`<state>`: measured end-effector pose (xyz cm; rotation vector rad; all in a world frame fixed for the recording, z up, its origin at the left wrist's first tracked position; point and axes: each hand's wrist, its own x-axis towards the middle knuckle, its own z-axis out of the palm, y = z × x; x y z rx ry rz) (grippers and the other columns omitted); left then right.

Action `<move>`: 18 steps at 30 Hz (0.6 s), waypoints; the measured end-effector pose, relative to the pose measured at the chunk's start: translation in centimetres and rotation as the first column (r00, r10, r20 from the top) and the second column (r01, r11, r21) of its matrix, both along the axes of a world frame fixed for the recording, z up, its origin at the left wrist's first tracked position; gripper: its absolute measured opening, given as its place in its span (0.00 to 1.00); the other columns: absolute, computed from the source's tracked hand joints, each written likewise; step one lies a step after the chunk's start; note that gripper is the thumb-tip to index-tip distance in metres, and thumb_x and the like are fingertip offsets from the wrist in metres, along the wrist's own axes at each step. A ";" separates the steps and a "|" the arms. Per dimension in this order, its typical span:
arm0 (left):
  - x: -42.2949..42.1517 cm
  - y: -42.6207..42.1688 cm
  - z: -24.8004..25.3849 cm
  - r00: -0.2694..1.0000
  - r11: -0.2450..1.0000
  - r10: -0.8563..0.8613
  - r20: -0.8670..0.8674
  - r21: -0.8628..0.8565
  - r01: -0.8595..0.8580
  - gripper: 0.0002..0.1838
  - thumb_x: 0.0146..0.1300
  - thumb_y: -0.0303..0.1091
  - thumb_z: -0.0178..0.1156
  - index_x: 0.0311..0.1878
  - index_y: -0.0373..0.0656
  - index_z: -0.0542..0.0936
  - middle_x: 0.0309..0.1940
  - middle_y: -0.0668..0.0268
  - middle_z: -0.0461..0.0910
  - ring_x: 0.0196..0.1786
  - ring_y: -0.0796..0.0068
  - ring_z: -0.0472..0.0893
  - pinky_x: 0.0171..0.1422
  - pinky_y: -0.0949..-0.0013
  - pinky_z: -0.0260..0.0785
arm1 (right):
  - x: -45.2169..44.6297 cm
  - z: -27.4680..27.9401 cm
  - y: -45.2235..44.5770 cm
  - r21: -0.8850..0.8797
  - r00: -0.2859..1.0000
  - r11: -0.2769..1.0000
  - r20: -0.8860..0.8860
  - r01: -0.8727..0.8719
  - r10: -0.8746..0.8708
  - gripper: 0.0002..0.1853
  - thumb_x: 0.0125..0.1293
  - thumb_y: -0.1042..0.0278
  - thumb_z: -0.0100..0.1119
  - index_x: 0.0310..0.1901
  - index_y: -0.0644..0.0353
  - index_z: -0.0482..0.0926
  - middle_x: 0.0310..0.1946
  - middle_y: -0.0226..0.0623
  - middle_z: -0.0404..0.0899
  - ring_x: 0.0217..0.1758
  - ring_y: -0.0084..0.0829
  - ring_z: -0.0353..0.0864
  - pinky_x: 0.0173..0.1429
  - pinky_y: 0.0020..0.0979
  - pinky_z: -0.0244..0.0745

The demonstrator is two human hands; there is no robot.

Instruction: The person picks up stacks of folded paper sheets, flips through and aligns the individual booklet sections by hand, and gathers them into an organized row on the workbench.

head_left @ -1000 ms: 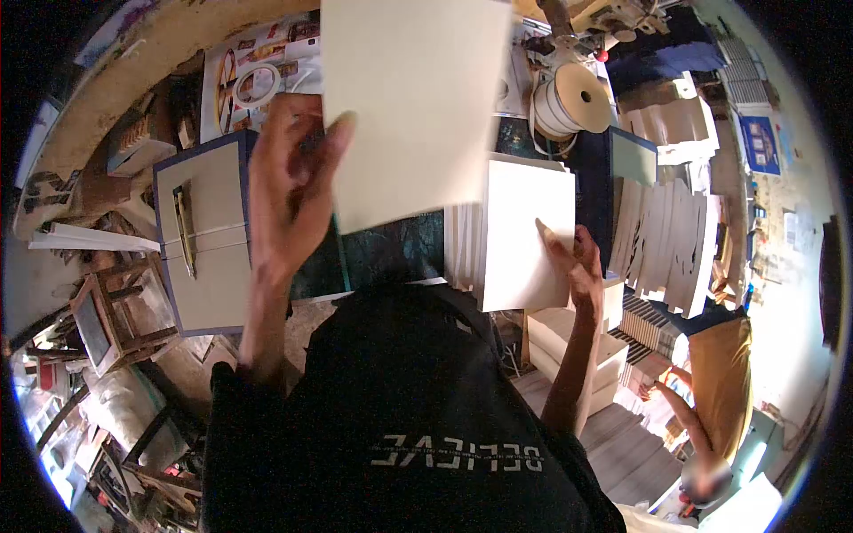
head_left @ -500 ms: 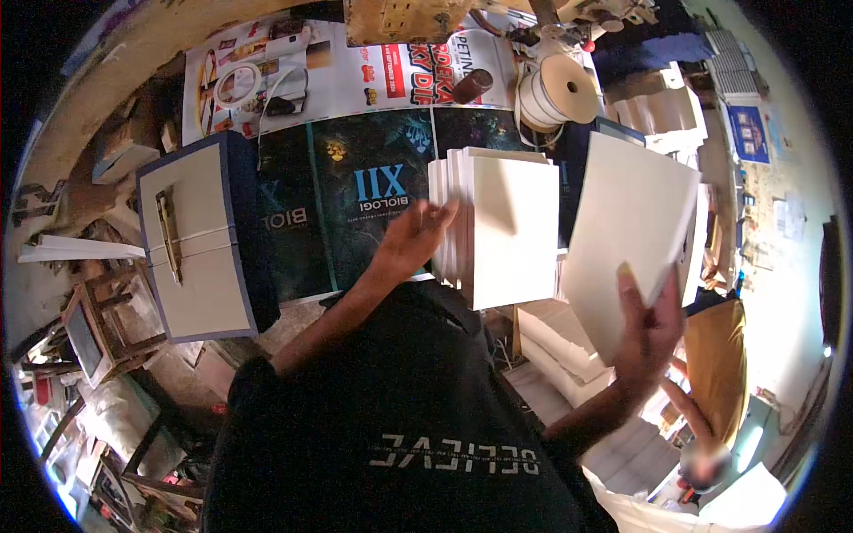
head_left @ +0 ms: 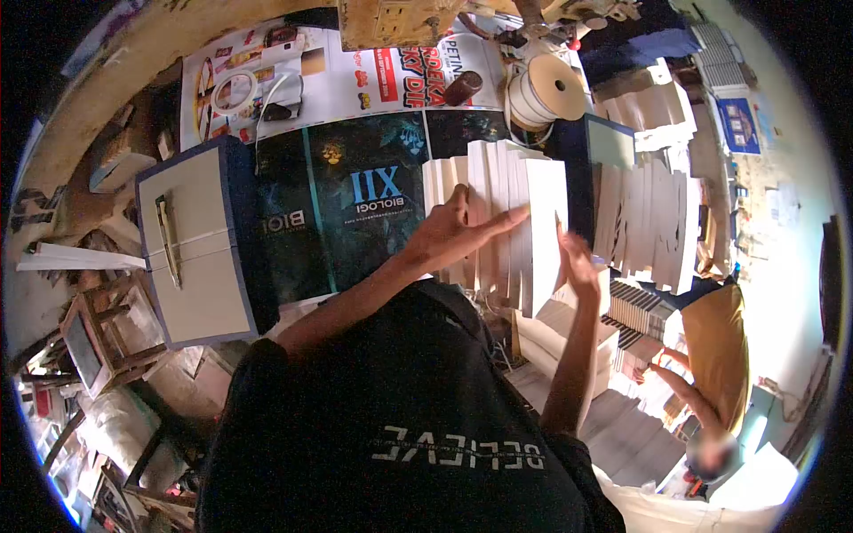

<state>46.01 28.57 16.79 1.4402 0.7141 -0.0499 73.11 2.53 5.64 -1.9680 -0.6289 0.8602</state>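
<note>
A row of white unbound book blocks (head_left: 499, 222) stands on edge on the table in front of me. My left hand (head_left: 449, 233) lies across their upper edges with its fingers spread, one finger stretched to the block at the right end. My right hand (head_left: 579, 265) is at that end book block (head_left: 546, 249), its fingers against the right face and partly hidden. Left of the row lie dark printed cover sheets (head_left: 369, 222) marked "BIOLOGI XII".
A blue-edged board (head_left: 204, 284) bearing a pen (head_left: 167, 240) is at left. Behind stand a spool (head_left: 544, 89) and a dark cylinder (head_left: 463, 88). More book blocks (head_left: 647, 213) stand at right. Another person's arm (head_left: 680, 382) reaches toward stacked books (head_left: 635, 324) at lower right.
The book block my right hand held aloft at right now stands at the row's right end. My left hand has moved right, spreading over the row.
</note>
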 end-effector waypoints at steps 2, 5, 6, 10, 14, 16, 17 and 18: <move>0.9 -1.0 -0.5 0.996 0.955 -0.080 0.050 0.291 0.062 0.51 0.52 0.72 0.59 0.61 0.31 0.66 0.46 0.46 0.77 0.46 0.55 0.83 0.51 0.58 0.76 | -5.9 5.9 4.4 -0.052 0.932 0.974 -0.285 0.221 -0.226 0.35 0.68 0.45 0.54 0.66 0.66 0.65 0.66 0.45 0.67 0.68 0.36 0.66 0.70 0.32 0.62; 2.6 -3.0 -2.4 0.973 0.848 -0.073 0.220 0.527 -0.055 0.45 0.57 0.64 0.61 0.62 0.33 0.64 0.51 0.47 0.77 0.47 0.53 0.82 0.52 0.58 0.75 | -5.1 4.9 4.6 -0.267 0.941 0.957 -0.284 0.110 -0.187 0.33 0.70 0.49 0.50 0.67 0.66 0.64 0.67 0.45 0.65 0.68 0.32 0.64 0.71 0.32 0.60; 2.9 -3.7 -3.9 0.963 0.865 0.039 0.265 0.474 -0.166 0.45 0.55 0.62 0.64 0.61 0.32 0.63 0.51 0.48 0.77 0.47 0.53 0.82 0.52 0.59 0.75 | -4.8 4.3 4.2 -0.331 0.952 0.940 -0.252 0.084 -0.174 0.31 0.72 0.50 0.48 0.67 0.66 0.64 0.66 0.45 0.66 0.68 0.30 0.65 0.71 0.33 0.60; 3.8 -4.3 -2.8 0.922 0.917 0.372 0.111 0.109 -0.383 0.44 0.53 0.51 0.70 0.60 0.27 0.59 0.52 0.47 0.76 0.48 0.54 0.81 0.52 0.61 0.74 | -9.3 9.4 7.2 -0.250 0.988 0.964 -0.145 -0.095 0.060 0.31 0.74 0.50 0.43 0.68 0.67 0.61 0.64 0.48 0.68 0.65 0.30 0.67 0.70 0.34 0.62; 3.2 -4.8 0.6 0.824 0.903 0.427 0.373 -0.229 -0.364 0.37 0.55 0.39 0.68 0.61 0.31 0.60 0.49 0.49 0.75 0.50 0.60 0.78 0.51 0.61 0.75 | -9.7 11.0 6.3 -0.068 0.975 0.995 -0.215 -0.077 0.061 0.49 0.61 0.34 0.58 0.71 0.66 0.55 0.67 0.53 0.63 0.71 0.46 0.62 0.71 0.43 0.62; 2.7 -4.8 2.5 0.795 0.894 0.433 0.425 -0.313 -0.319 0.36 0.55 0.34 0.66 0.63 0.33 0.60 0.49 0.52 0.74 0.51 0.63 0.77 0.51 0.63 0.75 | -12.2 17.2 5.9 0.146 0.973 0.988 -0.231 0.041 -0.006 0.51 0.57 0.43 0.68 0.72 0.65 0.53 0.69 0.52 0.60 0.73 0.44 0.58 0.74 0.43 0.56; 2.9 -4.6 2.9 0.761 0.885 0.439 0.478 -0.376 -0.274 0.35 0.55 0.31 0.65 0.64 0.34 0.60 0.49 0.54 0.74 0.51 0.64 0.77 0.51 0.63 0.75 | -12.1 18.3 5.0 0.200 0.981 0.977 -0.193 0.068 -0.029 0.51 0.55 0.50 0.71 0.73 0.65 0.53 0.71 0.49 0.59 0.75 0.43 0.54 0.77 0.44 0.49; 3.3 -4.0 4.0 0.778 0.918 0.350 0.522 -0.357 -0.173 0.33 0.55 0.26 0.62 0.64 0.35 0.62 0.50 0.54 0.74 0.52 0.64 0.77 0.53 0.65 0.74 | -12.3 22.4 5.0 0.278 0.988 0.958 -0.152 0.075 -0.033 0.52 0.52 0.53 0.73 0.73 0.64 0.53 0.71 0.47 0.59 0.76 0.41 0.53 0.77 0.42 0.46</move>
